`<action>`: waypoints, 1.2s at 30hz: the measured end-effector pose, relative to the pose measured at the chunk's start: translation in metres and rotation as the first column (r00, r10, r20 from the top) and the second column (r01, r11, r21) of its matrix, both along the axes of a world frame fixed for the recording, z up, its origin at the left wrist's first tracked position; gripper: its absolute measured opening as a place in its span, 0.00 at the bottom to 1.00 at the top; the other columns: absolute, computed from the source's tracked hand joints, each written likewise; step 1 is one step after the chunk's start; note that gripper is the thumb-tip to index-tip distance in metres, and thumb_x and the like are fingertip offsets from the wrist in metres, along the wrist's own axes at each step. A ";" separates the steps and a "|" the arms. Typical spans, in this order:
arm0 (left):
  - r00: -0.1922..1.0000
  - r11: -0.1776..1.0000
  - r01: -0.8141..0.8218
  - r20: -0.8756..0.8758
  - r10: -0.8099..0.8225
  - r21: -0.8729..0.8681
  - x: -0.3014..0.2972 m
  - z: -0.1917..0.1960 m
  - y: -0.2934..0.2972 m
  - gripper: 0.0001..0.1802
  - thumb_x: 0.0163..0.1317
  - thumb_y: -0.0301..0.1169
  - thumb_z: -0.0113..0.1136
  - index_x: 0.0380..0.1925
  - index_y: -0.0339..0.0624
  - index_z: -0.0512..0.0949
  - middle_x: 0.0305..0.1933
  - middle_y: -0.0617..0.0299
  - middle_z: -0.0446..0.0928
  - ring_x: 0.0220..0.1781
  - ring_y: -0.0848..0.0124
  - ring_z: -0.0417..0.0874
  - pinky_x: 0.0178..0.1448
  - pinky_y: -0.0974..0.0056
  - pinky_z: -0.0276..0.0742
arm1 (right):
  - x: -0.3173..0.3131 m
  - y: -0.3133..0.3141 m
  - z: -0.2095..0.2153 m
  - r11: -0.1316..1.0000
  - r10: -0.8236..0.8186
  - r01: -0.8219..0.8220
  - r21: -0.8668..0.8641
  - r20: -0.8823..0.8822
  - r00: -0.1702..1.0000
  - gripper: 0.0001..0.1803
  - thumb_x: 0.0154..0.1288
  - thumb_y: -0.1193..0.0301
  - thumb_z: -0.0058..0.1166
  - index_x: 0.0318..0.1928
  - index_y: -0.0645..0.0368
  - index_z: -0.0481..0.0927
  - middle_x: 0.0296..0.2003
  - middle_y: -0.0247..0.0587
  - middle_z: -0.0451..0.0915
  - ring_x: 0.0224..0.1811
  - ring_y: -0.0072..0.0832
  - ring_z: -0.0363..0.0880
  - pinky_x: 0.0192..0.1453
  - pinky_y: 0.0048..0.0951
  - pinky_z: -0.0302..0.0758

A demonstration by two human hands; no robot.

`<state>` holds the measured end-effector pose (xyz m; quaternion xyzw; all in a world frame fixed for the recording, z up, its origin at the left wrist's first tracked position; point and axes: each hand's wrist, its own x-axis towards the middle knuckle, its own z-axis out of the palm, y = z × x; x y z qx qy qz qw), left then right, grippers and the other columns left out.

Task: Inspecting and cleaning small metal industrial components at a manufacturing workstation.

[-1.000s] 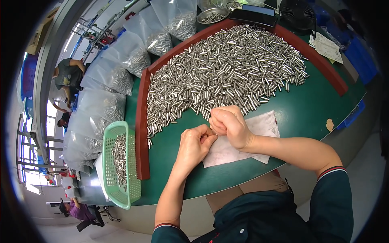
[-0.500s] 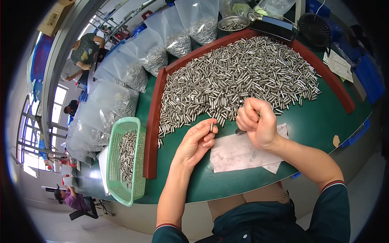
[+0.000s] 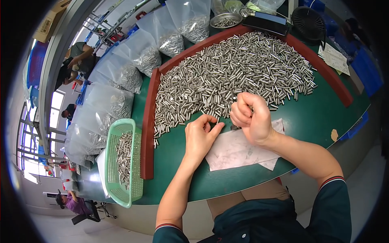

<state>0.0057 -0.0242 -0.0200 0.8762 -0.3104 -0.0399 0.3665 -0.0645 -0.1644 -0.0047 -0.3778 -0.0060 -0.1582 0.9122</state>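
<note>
A large heap of short shiny metal pins lies on the green table, fenced by a dark red wooden border. At the heap's near edge my left hand is closed, back upward, with a small metal pin between thumb and forefinger. Just to the right, my right hand is curled into a fist. A dark tip shows below its fingers; the rest of whatever it holds is hidden. Beneath the right hand lies a smudged whitish cloth.
A green plastic basket with pins stands left of the border. Clear bags of pins line the far left. Behind the border are a metal dish, a dark phone and a black fan. Other people work at far left.
My left hand has turned from palm up, where it held a pin upright, to back upward, with its fingertips lowered at the heap's edge. My right fist stays almost in place. The view has shifted slightly.
</note>
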 end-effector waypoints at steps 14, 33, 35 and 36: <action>0.958 0.985 0.169 -0.245 -0.152 0.047 -0.018 0.011 0.016 0.04 0.45 0.23 0.60 0.20 0.34 0.76 0.09 0.66 0.61 0.13 0.80 0.59 0.18 0.70 0.58 | -0.007 0.009 -0.008 0.994 0.109 -0.110 -0.017 -0.043 0.993 0.18 0.59 0.69 0.32 0.11 0.53 0.53 0.07 0.26 0.52 0.10 0.15 0.43 0.16 0.21 0.42; 0.965 0.982 0.174 -0.210 -0.155 0.072 -0.018 0.011 0.016 0.04 0.44 0.23 0.60 0.19 0.34 0.75 0.09 0.62 0.63 0.13 0.76 0.62 0.19 0.69 0.61 | -0.007 0.016 -0.012 0.991 0.094 -0.096 -0.096 -0.028 0.995 0.19 0.60 0.68 0.32 0.11 0.54 0.54 0.08 0.27 0.52 0.11 0.16 0.45 0.16 0.21 0.45; 0.967 0.981 0.180 -0.195 -0.163 0.074 -0.018 0.012 0.015 0.04 0.44 0.23 0.60 0.19 0.34 0.75 0.10 0.61 0.64 0.12 0.75 0.63 0.19 0.68 0.61 | -0.006 0.019 -0.014 0.988 0.103 -0.104 -0.110 -0.020 0.994 0.19 0.60 0.68 0.32 0.11 0.54 0.54 0.08 0.27 0.52 0.12 0.16 0.46 0.17 0.21 0.45; 0.969 0.979 0.191 -0.177 -0.176 0.073 -0.019 0.013 0.013 0.04 0.44 0.23 0.60 0.18 0.34 0.75 0.10 0.60 0.64 0.12 0.74 0.64 0.20 0.67 0.62 | -0.007 0.020 -0.014 0.984 0.090 -0.091 -0.152 -0.017 0.996 0.20 0.60 0.69 0.32 0.11 0.54 0.54 0.09 0.27 0.52 0.12 0.16 0.46 0.18 0.21 0.46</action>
